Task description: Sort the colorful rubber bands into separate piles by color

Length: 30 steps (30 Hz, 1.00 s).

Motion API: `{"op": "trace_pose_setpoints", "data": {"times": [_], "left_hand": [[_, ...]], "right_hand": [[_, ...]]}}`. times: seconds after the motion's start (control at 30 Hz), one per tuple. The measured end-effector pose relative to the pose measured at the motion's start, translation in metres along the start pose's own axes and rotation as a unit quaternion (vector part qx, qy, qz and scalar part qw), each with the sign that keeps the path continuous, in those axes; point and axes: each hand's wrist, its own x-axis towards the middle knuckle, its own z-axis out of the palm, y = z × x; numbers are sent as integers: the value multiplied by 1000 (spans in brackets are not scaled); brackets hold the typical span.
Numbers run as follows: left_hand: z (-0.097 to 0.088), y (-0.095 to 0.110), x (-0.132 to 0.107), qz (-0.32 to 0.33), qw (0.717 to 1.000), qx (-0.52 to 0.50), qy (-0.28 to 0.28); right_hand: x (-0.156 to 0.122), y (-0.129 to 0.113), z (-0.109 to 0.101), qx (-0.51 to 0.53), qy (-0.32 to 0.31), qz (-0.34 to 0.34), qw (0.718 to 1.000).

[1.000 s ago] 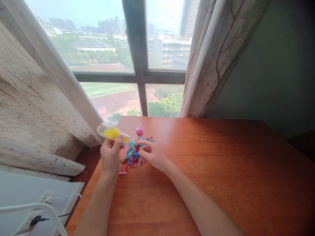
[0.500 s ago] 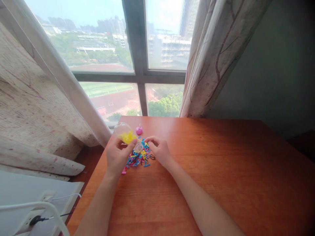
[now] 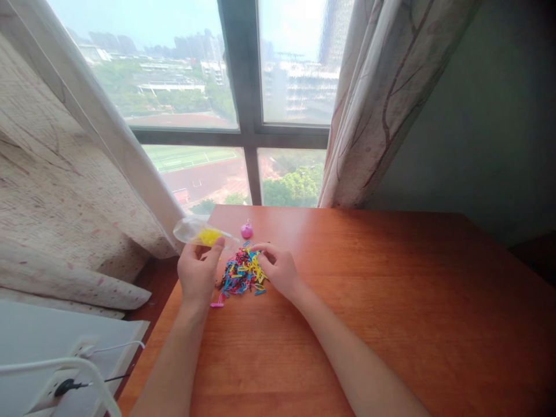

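My left hand (image 3: pixel 197 269) is wrapped round a clear bottle (image 3: pixel 186 229), lying tilted in the air with its narrower end toward the right. Bright yellow pieces (image 3: pixel 208 236) are gathered inside it. Below that end, a pile of small coloured clips (image 3: pixel 243 269) in blue, yellow, pink, red and black lies on the table. My right hand (image 3: pixel 280 266) is at the pile's right edge, fingers curled with the thumb close to the forefinger; whatever is between them is too small to make out. A pink round lid-like piece (image 3: pixel 247 230) stands behind the pile.
The brown wooden table (image 3: pixel 369 301) stretches far to the right. One pink clip (image 3: pixel 217 304) lies apart at the pile's front left. Beyond the table's left edge are a curtain (image 3: pixel 87 145) and a socket with a black plug (image 3: pixel 65 387). A window frame (image 3: pixel 247 136) rises behind.
The bottle has moved left, away from my right hand, and now lies flatter, uncovering more of the pile. My right hand stays by the pile, slightly lower.
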Motion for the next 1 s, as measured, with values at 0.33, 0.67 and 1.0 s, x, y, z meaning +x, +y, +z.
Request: {"op": "trace_pose_setpoints", "data": {"times": [0.33, 0.67, 1.0], "left_hand": [[5, 8, -4, -126, 981, -121, -90], [11, 1, -12, -120, 981, -106, -114], [5, 0, -2, -67, 994, -77, -32]], "right_hand": [[-8, -3, 7, -122, -164, -101, 974], [-1, -9, 10, -145, -182, -43, 972], [1, -5, 13, 195, -195, 133, 952]]}}
